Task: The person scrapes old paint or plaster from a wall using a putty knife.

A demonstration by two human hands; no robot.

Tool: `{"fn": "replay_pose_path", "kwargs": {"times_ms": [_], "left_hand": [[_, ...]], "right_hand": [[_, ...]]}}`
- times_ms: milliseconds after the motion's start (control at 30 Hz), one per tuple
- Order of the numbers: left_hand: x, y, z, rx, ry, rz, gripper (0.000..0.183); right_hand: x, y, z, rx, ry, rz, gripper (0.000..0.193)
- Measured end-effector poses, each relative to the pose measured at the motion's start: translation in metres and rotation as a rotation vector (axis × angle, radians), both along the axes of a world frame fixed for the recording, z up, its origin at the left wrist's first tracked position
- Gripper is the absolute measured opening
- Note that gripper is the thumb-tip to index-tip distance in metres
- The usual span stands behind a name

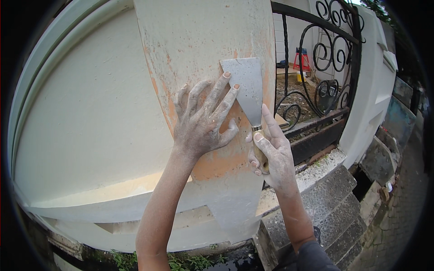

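Grey metal forms the blade [248,83] of the scraper [246,97], over the patchy pillar [203,31]; any lettering there is too small to tell. The right hand [275,158] closes around its handle [259,156]. The left hand [199,126], fingers spread, grasps nothing, fingertips [227,75] at the blade's left edge. Rightward, farther off, stands a black gate [318,140].

Diffuse daylight on my feed, moderate brightness, soft shading, paler warm-lit strip along the ledge [104,194], dimmer paving [400,221] at right, cream wall [90,113] bowed toward the rim, black vignetting at corners, scraper blade [247,86] I find sharp
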State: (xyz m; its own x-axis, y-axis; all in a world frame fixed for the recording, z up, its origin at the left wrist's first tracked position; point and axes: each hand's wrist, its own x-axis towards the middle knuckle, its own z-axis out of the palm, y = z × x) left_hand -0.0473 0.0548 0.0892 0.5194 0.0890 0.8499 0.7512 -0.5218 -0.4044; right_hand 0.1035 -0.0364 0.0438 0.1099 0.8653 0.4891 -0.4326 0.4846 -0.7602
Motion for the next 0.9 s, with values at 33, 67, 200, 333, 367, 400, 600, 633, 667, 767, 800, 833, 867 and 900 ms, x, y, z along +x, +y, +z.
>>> {"fn": "replay_pose_path", "kwargs": {"times_ms": [33, 67, 200, 333, 367, 400, 600, 633, 667, 767, 800, 833, 867, 900], "left_hand": [[0.003, -0.002, 0.003, -0.022, -0.023, 0.016, 0.067], [0.002, -0.004, 0.005, -0.043, -0.044, 0.04, 0.066], [-0.003, -0.001, 0.001, 0.023, -0.027, 0.03, 0.065], [0.002, -0.003, 0.003, 0.014, -0.044, -0.032, 0.062], [0.002, -0.006, 0.005, -0.003, -0.083, -0.052, 0.063], [0.002, -0.005, 0.004, -0.003, -0.083, -0.049, 0.063], [-0.003, 0.0, 0.0, 0.01, -0.019, -0.033, 0.066], [-0.001, -0.003, 0.003, -0.016, -0.024, -0.004, 0.067], [0.0, -0.005, 0.004, -0.041, -0.028, 0.031, 0.069], [0.0, -0.002, 0.001, -0.005, 0.021, 0.043, 0.07], [0.0, -0.002, 0.002, -0.002, 0.021, 0.045, 0.07], [0.001, -0.002, 0.003, -0.005, 0.003, 0.048, 0.07], [0.001, -0.002, 0.002, -0.016, -0.015, 0.048, 0.07], [0.001, -0.002, 0.002, -0.018, -0.014, 0.047, 0.07]], "right_hand": [[0.0, 0.002, 0.006, 0.002, -0.03, -0.022, 0.06], [-0.001, 0.003, 0.009, 0.007, -0.057, -0.036, 0.06], [-0.002, -0.002, -0.001, 0.021, -0.038, -0.006, 0.06], [-0.001, 0.003, 0.001, 0.004, -0.041, -0.027, 0.06], [-0.001, 0.003, 0.004, 0.02, -0.045, -0.036, 0.06], [-0.001, 0.002, 0.002, 0.019, -0.045, -0.033, 0.06], [-0.001, 0.003, -0.003, 0.017, -0.039, -0.01, 0.06], [-0.001, 0.003, 0.002, 0.017, -0.036, -0.016, 0.06], [-0.002, 0.004, 0.004, 0.02, -0.031, -0.018, 0.06], [-0.001, -0.002, -0.003, 0.025, 0.015, -0.007, 0.06], [-0.001, 0.0, -0.002, 0.029, 0.015, -0.005, 0.06], [-0.001, 0.002, -0.001, 0.04, -0.008, -0.007, 0.058], [-0.002, 0.004, 0.0, 0.045, -0.03, -0.012, 0.056], [-0.003, 0.006, 0.004, 0.043, -0.029, -0.013, 0.056]]}}
